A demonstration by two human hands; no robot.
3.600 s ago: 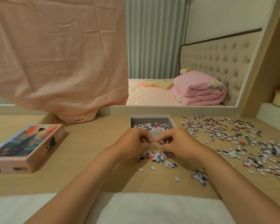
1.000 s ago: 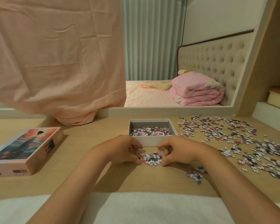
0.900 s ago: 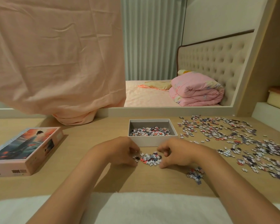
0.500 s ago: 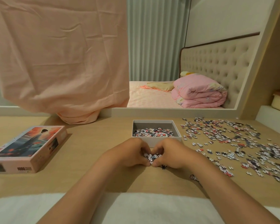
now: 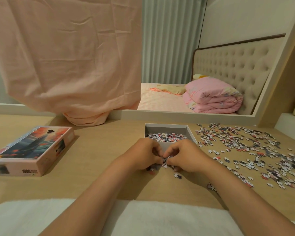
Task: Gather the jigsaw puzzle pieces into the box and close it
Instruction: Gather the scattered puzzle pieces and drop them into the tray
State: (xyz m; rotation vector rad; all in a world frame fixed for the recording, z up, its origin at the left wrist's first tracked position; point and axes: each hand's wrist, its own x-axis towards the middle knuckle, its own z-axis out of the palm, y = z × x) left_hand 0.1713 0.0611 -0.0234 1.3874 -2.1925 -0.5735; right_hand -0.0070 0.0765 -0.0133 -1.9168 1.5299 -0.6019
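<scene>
A grey open box (image 5: pixel 191 132) sits on the wooden table ahead of me with several puzzle pieces inside. Just in front of it my left hand (image 5: pixel 144 155) and my right hand (image 5: pixel 186 156) are cupped together, fingers curled round a small heap of puzzle pieces (image 5: pixel 165 161) held between them. A few loose pieces (image 5: pixel 177 175) lie under and beside the hands. A wide scatter of puzzle pieces (image 5: pixel 249 150) covers the table to the right. The box lid (image 5: pixel 32 149), printed with a picture, lies at the left.
A peach cloth (image 5: pixel 66 57) hangs down to the table's back edge at the left. A mirror frame (image 5: pixel 177 114) runs along the back. A white towel (image 5: pixel 143 218) lies at the near edge under my forearms.
My hands have closed in from either side of the small heap and now meet around it; most of the heap is hidden between them.
</scene>
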